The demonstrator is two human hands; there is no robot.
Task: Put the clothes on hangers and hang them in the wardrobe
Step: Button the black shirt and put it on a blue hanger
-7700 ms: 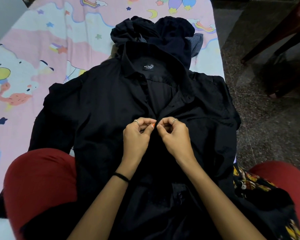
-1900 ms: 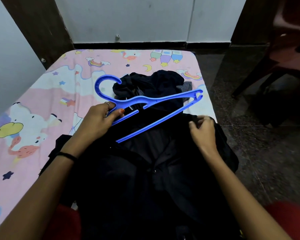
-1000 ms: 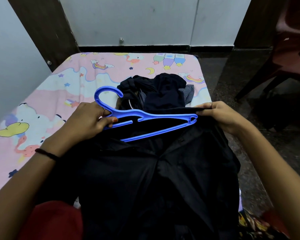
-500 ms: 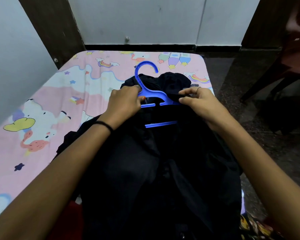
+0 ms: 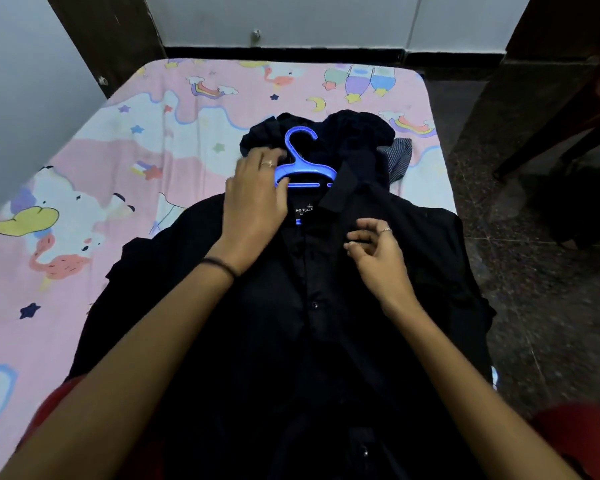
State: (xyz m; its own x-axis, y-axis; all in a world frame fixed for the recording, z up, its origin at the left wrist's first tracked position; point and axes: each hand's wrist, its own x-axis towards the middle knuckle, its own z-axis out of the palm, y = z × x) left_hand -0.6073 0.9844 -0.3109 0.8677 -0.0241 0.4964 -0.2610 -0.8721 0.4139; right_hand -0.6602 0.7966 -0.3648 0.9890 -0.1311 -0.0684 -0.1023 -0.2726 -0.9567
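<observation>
Fingers first: left hand [image 5: 253, 206] lies across the collar on its side of the black shirt [image 5: 309, 306], fingers extended toward the blue hanger [image 5: 302, 164], thumb tip at the hanger's shoulder bar; fingers look straight and pressing, not wrapped round anything, though motion blur keeps me from ruling out a light pinch on the fabric. Right hand [image 5: 374, 251] hovers just over the placket below the collar, fingers loosely curled, index and thumb close together; I can't tell whether they hold cloth. Shirt is spread face up on the bed [image 5: 125, 174], hem toward me; hanger body sits inside the neck opening, hook out past the collar, resting on the dark clothes pile [image 5: 354, 140] behind. My read: seating the hanger in the shoulders. To do it well I'd hold the hanger neck steady with the left, tug each shoulder seam over the hanger ends, flatten the flipped-up right collar wing, fasten the top button so it can't slide off, then lift by the hook. Neck label reads "NO FU…"; remainder hidden, smaller print illegible.
</observation>
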